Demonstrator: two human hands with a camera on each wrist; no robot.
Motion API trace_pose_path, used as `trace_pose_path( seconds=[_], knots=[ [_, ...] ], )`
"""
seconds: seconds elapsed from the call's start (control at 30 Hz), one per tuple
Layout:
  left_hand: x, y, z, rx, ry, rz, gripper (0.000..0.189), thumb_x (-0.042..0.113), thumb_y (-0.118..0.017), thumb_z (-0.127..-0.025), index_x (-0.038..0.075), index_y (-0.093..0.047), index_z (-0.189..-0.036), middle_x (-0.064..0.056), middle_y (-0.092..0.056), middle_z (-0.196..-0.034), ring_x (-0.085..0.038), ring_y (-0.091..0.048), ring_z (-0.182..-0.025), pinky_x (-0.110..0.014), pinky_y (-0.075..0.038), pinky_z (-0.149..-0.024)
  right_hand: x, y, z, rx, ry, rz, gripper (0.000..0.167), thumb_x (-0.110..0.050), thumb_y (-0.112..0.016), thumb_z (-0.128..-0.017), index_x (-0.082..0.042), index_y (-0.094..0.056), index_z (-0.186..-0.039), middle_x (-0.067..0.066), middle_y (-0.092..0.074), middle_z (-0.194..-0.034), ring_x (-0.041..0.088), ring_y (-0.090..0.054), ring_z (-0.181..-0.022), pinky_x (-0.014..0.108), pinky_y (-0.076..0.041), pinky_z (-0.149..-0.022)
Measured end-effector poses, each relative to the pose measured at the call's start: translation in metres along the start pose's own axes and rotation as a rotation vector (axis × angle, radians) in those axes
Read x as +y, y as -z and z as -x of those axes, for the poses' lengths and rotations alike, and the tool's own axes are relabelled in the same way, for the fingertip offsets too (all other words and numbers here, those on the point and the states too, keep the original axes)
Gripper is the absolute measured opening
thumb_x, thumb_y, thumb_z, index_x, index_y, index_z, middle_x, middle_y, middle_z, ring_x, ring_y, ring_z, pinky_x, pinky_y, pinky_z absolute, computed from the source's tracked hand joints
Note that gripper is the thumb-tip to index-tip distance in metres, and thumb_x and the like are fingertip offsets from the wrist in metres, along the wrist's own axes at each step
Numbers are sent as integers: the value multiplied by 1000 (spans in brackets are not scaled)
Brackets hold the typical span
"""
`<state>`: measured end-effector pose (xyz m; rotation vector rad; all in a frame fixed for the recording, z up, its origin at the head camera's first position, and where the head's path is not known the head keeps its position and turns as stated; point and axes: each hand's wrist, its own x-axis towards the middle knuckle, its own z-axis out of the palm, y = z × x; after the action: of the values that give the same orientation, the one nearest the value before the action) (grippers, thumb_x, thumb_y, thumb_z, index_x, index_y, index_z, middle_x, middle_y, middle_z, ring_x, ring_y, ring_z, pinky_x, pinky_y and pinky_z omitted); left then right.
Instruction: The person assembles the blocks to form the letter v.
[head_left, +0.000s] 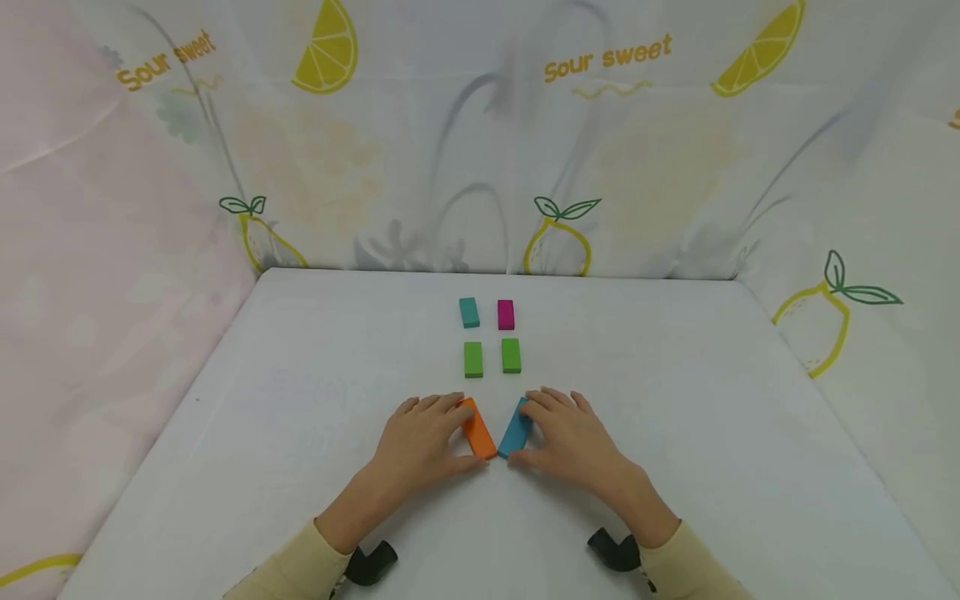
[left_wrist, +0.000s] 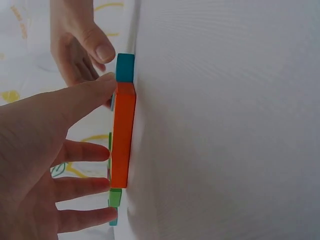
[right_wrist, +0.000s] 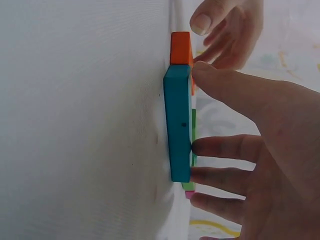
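L hand [head_left: 423, 437]: fingers fairly straight, tips on flat orange rect. block [head_left: 478, 429], which lay just R of it | R hand [head_left: 573, 437]: same w/ flat blue rect. block [head_left: 513, 433], just L | hands apart, blks btwn, V opened twd tabletop's [head_left: 262, 417] far edge | 2 green rect. blks [head_left: 473, 360] lay beyond

My left hand [head_left: 420, 442] hides part of the orange block [head_left: 481, 435], my right hand [head_left: 573, 442] part of the blue block [head_left: 513, 437]. The head view cuts off my sleeves [head_left: 292, 571]; one speck [head_left: 197, 400] is too small to tell.
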<state>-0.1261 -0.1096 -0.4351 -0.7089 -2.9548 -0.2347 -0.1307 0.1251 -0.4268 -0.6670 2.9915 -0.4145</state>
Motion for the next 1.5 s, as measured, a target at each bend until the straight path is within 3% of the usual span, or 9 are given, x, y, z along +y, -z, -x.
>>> trace_pose_path(
  seconds=[0.47,0.73,0.9,1.1,1.5],
  knots=[
    [-1,7,4,-42,35,-31,66,71,-67,-78,27,-66,-127,0,-63,-137,-26,-59,-124,-52,-46,-106,4,4,-1,-8,12,-103,35,-36,-66,-94,-12,-68,-120,8,-55,-145,32,-41,-144,61,-26,-119],
    [1,4,7,15,4,-15,57,65,-71,-79,27,-68,-122,0,-65,-133,-23,-61,-121,-50,-48,-104,9,7,-5,45,30,-73,36,-34,-63,-95,-12,-65,-124,9,-57,-143,32,-44,-141,60,-30,-117],
    [9,4,13,21,-23,2,59,68,-69,-79,28,-68,-123,1,-65,-132,-24,-61,-121,-50,-48,-104,14,8,-8,44,21,-83,40,-33,-62,-96,-12,-62,-130,9,-57,-143,32,-45,-140,61,-31,-117],
    [20,5,18,-21,-59,-7,64,70,-68,-78,31,-64,-129,0,-63,-130,-25,-58,-122,-52,-48,-104,23,5,-12,61,8,-88,45,-31,-63,-93,-14,-60,-134,8,-57,-143,30,-47,-138,60,-33,-116],
    [37,2,24,-127,-63,-14,72,74,-64,-78,36,-56,-139,-4,-55,-140,-31,-49,-132,-57,-41,-110,31,10,-22,72,35,-62,45,-30,-63,-93,-11,-59,-134,10,-57,-141,31,-48,-136,61,-33,-115]
  ],
)
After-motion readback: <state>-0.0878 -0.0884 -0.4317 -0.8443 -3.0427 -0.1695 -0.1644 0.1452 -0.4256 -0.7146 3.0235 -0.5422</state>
